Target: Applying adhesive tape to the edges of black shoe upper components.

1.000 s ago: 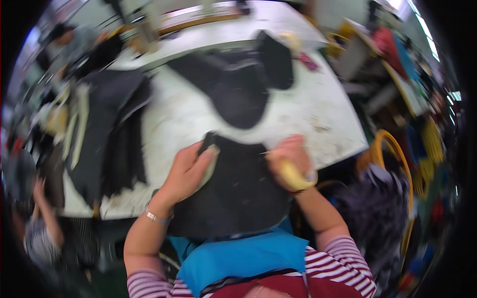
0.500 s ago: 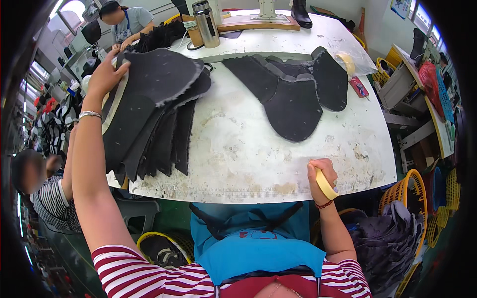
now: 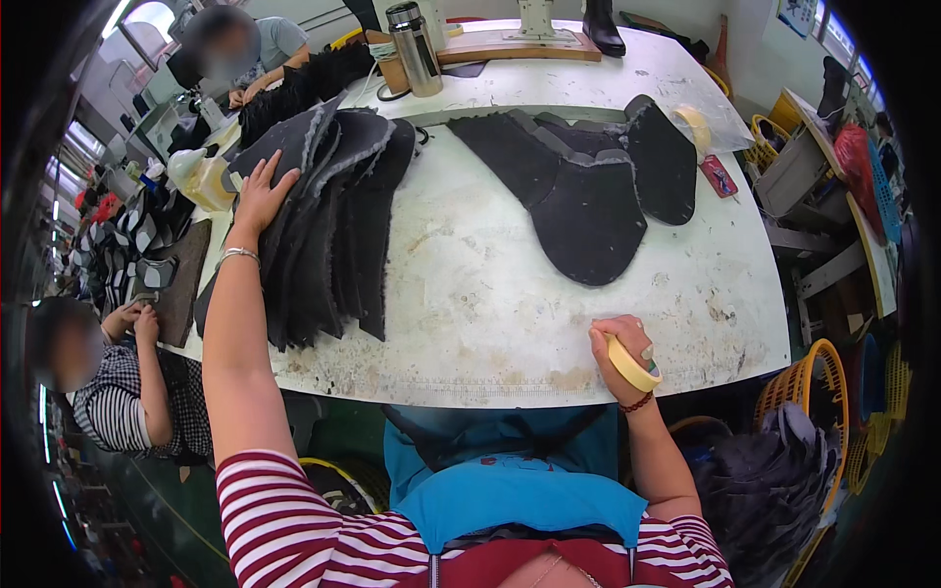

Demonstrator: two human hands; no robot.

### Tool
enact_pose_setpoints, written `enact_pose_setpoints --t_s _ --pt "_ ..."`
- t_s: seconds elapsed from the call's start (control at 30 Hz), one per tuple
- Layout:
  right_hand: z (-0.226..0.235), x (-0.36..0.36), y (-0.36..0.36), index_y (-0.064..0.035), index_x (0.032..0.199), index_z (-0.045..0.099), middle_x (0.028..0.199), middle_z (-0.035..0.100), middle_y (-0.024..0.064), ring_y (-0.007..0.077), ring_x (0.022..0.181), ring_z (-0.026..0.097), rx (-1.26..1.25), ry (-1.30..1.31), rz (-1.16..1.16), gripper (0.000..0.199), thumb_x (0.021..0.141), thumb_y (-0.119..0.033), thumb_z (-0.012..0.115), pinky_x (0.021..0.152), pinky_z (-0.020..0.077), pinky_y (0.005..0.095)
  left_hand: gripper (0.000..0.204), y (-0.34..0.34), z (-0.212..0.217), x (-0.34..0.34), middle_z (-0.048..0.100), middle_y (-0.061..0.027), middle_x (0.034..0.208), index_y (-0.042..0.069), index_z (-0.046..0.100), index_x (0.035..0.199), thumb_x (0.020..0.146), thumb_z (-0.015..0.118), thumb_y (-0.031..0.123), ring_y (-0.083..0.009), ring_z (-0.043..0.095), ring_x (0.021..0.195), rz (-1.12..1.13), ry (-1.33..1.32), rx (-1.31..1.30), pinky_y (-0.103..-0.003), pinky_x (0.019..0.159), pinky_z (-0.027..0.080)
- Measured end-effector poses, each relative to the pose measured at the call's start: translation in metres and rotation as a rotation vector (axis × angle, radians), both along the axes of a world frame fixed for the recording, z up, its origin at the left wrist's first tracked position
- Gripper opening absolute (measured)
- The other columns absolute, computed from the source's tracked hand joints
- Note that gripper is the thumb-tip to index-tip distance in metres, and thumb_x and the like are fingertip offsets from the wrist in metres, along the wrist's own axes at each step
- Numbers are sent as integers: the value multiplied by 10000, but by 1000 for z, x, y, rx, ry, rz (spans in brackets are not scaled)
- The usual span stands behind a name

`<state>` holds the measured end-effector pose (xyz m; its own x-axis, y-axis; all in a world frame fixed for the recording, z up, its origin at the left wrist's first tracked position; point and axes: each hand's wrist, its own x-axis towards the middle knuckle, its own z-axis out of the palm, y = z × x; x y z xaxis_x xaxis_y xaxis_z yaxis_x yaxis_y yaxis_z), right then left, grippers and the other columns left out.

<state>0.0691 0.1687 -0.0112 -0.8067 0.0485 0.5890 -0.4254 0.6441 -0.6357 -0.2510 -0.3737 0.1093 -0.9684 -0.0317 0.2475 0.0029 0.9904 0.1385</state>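
Observation:
My left hand (image 3: pixel 261 200) lies on a fanned stack of dark grey fabric pieces (image 3: pixel 365 220) at the left of the white table. Its fingers are stretched out and slightly apart, pressing on the stack's left part. My right hand (image 3: pixel 614 345) rests near the table's front edge, closed on a roll of pale yellow tape (image 3: pixel 633 367). Farther off, right of centre, more dark grey pieces (image 3: pixel 590 218) lie flat, overlapping and apart from both hands.
The white table (image 3: pixel 461 304) has a ruler scale along its front edge. A steel flask (image 3: pixel 416 51) and a machine base (image 3: pixel 524 46) stand at the back. A red object (image 3: pixel 718 176) lies right. A yellow basket (image 3: pixel 835 392) holds scraps. Two people sit at left.
My left hand has come nearer and right, from the stack's raised far-left edge to lying on the pieces. The pale strip on that edge no longer shows. My right hand keeps the tape.

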Motion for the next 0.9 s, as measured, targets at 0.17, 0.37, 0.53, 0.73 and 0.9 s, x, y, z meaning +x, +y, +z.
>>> enact_pose_setpoints --t_s 0.17,0.37,0.53,0.73,0.9 --pt "-2 -1 0 -77 911 698 868 716 92 274 824 664 -1 -30 3 105 824 -47 748 846 475 397 865 63 22 26 256 -53 1694 398 310 1601 859 513 794 -431 195 1546 75 -134 -147 -564 1227 226" --pt "0 6 8 -57 942 684 874 695 114 287 833 639 22 -5 27 99 852 -45 723 826 479 404 884 86 53 51 228 -68 1703 386 324 1598 827 587 731 -400 130 1569 41 -64 -163 -687 1182 171" --pt "-1 4 11 -58 940 683 866 692 116 284 822 639 -1 -19 19 100 850 -39 723 819 477 402 621 207 58 79 497 -100 1491 170 625 1334 740 736 315 -377 362 1434 -505 517 -337 -529 1112 328" --pt "-1 4 9 -79 917 701 831 709 85 280 817 661 -14 -37 5 121 812 -39 744 839 475 398 771 333 -43 70 397 -115 1591 213 482 1505 799 772 322 -367 350 1485 -871 -30 -330 -503 1173 342" --pt "-6 14 16 -71 936 702 854 708 99 283 816 658 -24 -61 -22 124 823 -32 736 833 491 395 740 370 -94 76 544 -122 1423 207 576 1444 779 695 510 -344 503 1308 -811 -58 -111 -432 1037 438"
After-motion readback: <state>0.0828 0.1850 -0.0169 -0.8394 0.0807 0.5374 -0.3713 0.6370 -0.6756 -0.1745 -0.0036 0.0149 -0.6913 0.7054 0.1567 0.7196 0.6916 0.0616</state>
